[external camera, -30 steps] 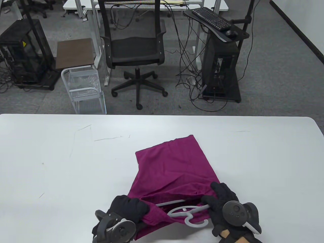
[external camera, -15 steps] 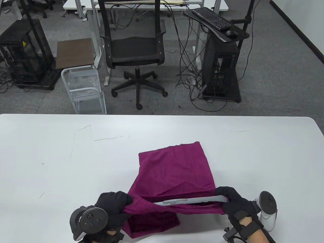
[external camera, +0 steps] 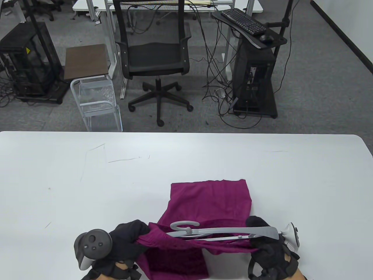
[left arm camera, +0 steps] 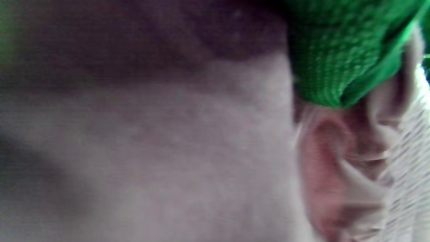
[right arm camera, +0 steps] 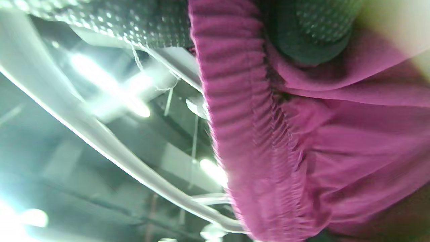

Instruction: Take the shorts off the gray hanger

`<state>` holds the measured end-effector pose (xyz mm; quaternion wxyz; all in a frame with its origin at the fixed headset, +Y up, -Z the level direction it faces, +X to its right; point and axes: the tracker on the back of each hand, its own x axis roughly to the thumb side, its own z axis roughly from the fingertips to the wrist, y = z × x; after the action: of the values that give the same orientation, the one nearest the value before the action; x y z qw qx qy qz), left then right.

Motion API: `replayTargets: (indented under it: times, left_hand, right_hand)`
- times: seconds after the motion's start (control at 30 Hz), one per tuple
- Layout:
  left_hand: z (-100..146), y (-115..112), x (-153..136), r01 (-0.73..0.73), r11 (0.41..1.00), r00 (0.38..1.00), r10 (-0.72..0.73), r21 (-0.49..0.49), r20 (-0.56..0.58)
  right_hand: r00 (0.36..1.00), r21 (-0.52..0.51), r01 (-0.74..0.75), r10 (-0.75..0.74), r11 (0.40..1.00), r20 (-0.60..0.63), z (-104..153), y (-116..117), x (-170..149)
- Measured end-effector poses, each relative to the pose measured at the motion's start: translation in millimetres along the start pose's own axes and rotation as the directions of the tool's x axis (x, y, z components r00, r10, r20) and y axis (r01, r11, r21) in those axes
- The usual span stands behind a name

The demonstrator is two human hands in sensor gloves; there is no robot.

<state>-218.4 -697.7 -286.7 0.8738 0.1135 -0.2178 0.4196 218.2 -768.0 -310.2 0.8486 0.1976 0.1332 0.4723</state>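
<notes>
The magenta shorts (external camera: pixel 209 201) lie on the white table (external camera: pixel 87 180) near the front edge. Their waistband is lifted and stretched between my hands. My left hand (external camera: pixel 140 233) grips the waistband's left end. My right hand (external camera: pixel 259 230) holds the right end of the gray hanger (external camera: pixel 221 232), which lies across the top of the waistband with its hook (external camera: pixel 185 224) toward the left. In the right wrist view my gloved fingers (right arm camera: pixel 134 20) close over the hanger's bar (right arm camera: pixel 100 141) beside the ribbed waistband (right arm camera: pixel 235 101). The left wrist view is blurred.
Beyond the table's far edge stand an office chair (external camera: pixel 156 58), a small brown side table (external camera: pixel 86 61) and a black computer stand with a keyboard (external camera: pixel 253 73). Thin pen marks (external camera: pixel 122 159) cross the table's left part.
My hands have spread apart and stretched the waistband. The hanger has turned over, from hook toward me to hook up and left, above the waistband. The shorts have slid toward me.
</notes>
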Motion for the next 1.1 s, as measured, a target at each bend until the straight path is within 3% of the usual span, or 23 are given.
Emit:
replayTargets:
  times: [0.07, 0.17, 0.23, 0.3, 0.37, 0.4, 0.43, 0.47, 0.63, 0.77, 0.93, 1.0, 1.1]
  left_hand:
    - [1, -1, -1, 0.004, 1.0, 1.0, -0.004, -0.007, -0.015]
    - [2, 3, -8, 0.0, 1.0, 0.999, 0.0, 0.006, -0.044]
    - [4, 7, -14, 0.003, 1.0, 0.997, -0.001, 0.022, -0.078]
    - [5, 11, -19, 0.005, 1.0, 0.993, -0.002, 0.03, -0.114]
    - [6, 14, -24, 0.027, 0.999, 0.988, -0.023, 0.022, -0.152]
    - [7, 16, -25, 0.051, 0.999, 0.985, -0.048, 0.01, -0.168]
    - [7, 16, -25, 0.089, 0.996, 0.98, -0.089, -0.005, -0.181]
    - [7, 16, -25, 0.109, 0.994, 0.977, -0.112, -0.023, -0.182]
    - [3, 5, -25, 0.156, 0.977, 0.97, -0.179, -0.146, -0.163]
    - [0, -4, -25, 0.084, 0.977, 0.981, -0.116, -0.198, -0.157]
    - [3, 1, -35, -0.096, 0.986, 0.981, 0.071, -0.133, -0.179]
    - [6, 8, -40, -0.262, 0.965, 0.945, 0.252, -0.019, -0.206]
    - [11, 21, -46, -0.277, 0.956, 0.921, 0.294, 0.101, -0.256]
  right_hand:
    - [0.986, -0.006, -0.163, 0.163, 0.987, -0.037, 0, 3, -1]
    - [0.916, -0.032, -0.392, 0.387, 0.919, -0.104, 2, 1, -1]
    - [0.867, -0.08, -0.486, 0.468, 0.87, -0.171, 5, -3, 0]
    - [0.792, -0.155, -0.604, 0.567, 0.782, -0.225, 8, -8, 5]
    - [0.626, -0.198, -0.78, 0.728, 0.594, -0.279, 11, -12, 13]
    - [0.495, -0.207, -0.868, 0.818, 0.451, -0.295, 12, -12, 18]
    - [0.396, -0.202, -0.915, 0.87, 0.349, -0.294, 13, -12, 23]
    - [0.361, -0.203, -0.928, 0.888, 0.312, -0.284, 13, -11, 26]
    - [0.278, -0.152, -0.955, 0.949, 0.256, -0.149, 10, 0, 35]
    - [0.147, -0.082, -0.986, 0.988, 0.142, -0.05, 4, 16, 30]
    - [0.151, -0.152, -0.978, 0.987, 0.141, -0.057, 1, 20, 29]
    - [0.178, -0.191, -0.968, 0.981, 0.162, -0.073, 1, 16, 32]
    - [0.207, -0.232, -0.956, 0.974, 0.18, -0.095, 4, 11, 39]
